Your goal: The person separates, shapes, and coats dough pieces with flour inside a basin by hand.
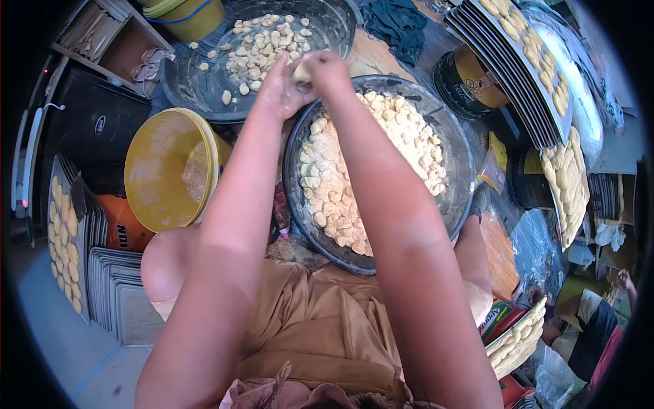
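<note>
My right hand [328,73] is closed on a pale dough piece [302,73], fingers curled around it. Close beside it, my left hand [278,94] has its palm turned up and its fingers apart, with no dough seen in it. Both hands are above the near edge of a wide dark basin [197,95] that contains many dough pieces [262,51]. Below my right forearm stands a round black tub [465,194] with more dough pieces [340,221] around a heap of pale crumbly flour [327,148]. My forearm hides part of that tub.
A yellow bucket [133,170] stands left of my knee. Stacked trays [126,293] are at lower left, and trays of shaped dough [565,180] line the right. A dark bucket [470,82] stands behind the tub. Another person [591,327] is at far right.
</note>
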Tool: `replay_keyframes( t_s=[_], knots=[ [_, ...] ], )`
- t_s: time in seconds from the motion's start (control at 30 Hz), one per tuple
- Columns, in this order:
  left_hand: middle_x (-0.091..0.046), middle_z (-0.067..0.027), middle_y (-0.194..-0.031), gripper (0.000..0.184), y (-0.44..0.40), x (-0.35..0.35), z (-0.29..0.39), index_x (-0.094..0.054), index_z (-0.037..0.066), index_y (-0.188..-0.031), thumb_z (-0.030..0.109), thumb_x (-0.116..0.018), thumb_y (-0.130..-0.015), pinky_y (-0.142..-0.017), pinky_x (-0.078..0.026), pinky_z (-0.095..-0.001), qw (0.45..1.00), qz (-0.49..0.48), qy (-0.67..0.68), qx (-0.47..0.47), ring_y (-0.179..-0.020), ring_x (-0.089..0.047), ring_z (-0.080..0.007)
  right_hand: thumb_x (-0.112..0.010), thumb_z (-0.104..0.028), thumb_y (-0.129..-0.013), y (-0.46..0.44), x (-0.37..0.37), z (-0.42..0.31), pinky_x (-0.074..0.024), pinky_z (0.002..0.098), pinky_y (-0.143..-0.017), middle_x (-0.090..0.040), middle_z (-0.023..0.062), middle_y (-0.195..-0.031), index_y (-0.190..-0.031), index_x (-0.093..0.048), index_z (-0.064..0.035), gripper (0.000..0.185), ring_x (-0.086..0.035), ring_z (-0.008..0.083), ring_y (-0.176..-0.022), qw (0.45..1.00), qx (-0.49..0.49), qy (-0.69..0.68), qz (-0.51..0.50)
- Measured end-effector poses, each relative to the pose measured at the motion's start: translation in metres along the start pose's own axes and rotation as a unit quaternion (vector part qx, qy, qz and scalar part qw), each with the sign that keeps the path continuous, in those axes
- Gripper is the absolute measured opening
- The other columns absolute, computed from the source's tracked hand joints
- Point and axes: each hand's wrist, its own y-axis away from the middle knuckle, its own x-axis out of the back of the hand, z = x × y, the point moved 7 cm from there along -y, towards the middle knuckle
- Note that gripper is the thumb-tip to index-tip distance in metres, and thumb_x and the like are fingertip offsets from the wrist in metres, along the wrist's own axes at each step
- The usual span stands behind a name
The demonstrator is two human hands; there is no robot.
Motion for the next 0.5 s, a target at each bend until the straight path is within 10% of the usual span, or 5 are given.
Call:
replay_keyframes(
  t_s=[0.07,0.1,0.23,0.4,0.5],
  knots=[
    [-0.061,-0.013,-0.096,0.031,-0.006,0.001,-0.013,-0.055,0.002,-0.11,0.029,-0.05,-0.095,-0.078,-0.054,-0.0424,0.999,-0.033,-0.019,-0.01,-0.085,-0.062,-0.0257,-0.067,-0.023,-0.083,0.011,0.003,0.002,-0.0498,0.0405,-0.083,-0.059,0.0141,-0.099,-0.107,-0.064,-0.0055,0.029,-0.058,0.0255,-0.102,0.9,0.163,0.395,0.087],
    [-0.061,-0.0128,-0.096,0.029,-0.018,0.011,-0.019,-0.055,0.002,-0.11,0.026,-0.051,-0.095,-0.075,-0.055,-0.0403,0.999,-0.026,-0.037,-0.012,-0.083,-0.061,-0.0245,-0.071,-0.025,-0.079,0.008,0.01,0.015,-0.0475,0.0354,-0.087,-0.062,0.0124,-0.097,-0.106,-0.066,-0.0067,0.032,-0.06,0.0249,-0.098,0.921,0.189,0.328,0.096],
    [-0.061,-0.0124,-0.095,0.033,-0.047,0.054,0.01,-0.058,0.0,-0.109,0.027,-0.061,-0.089,-0.082,-0.048,-0.0367,0.984,0.12,-0.111,-0.077,-0.083,-0.057,-0.0252,-0.072,-0.025,-0.079,0.028,0.064,0.063,-0.0446,0.0322,-0.088,-0.063,0.0124,-0.104,-0.112,-0.063,-0.0033,0.04,-0.058,0.0223,-0.098,0.996,0.075,-0.036,-0.028],
    [-0.048,-0.0185,-0.133,0.044,-0.021,0.038,0.035,-0.065,0.003,-0.107,0.039,-0.069,-0.081,-0.105,-0.033,-0.0426,0.867,0.085,-0.408,-0.275,-0.119,-0.047,-0.0326,-0.071,-0.019,-0.078,0.104,0.237,0.201,-0.0464,0.037,-0.09,-0.061,0.0185,-0.116,-0.121,-0.057,-0.0008,0.049,-0.058,0.0262,-0.108,0.969,-0.125,0.161,0.136],
    [-0.044,-0.0194,-0.138,0.045,-0.009,0.039,-0.034,-0.064,0.007,-0.113,0.036,-0.071,-0.079,-0.106,-0.032,-0.0406,0.72,0.046,-0.606,-0.335,-0.128,-0.042,-0.0329,-0.065,-0.047,-0.079,0.199,0.284,0.289,-0.0436,0.0447,-0.096,-0.054,0.0253,-0.125,-0.13,-0.049,0.0001,0.071,-0.052,0.036,-0.117,0.836,-0.303,0.419,0.185]
  ],
)
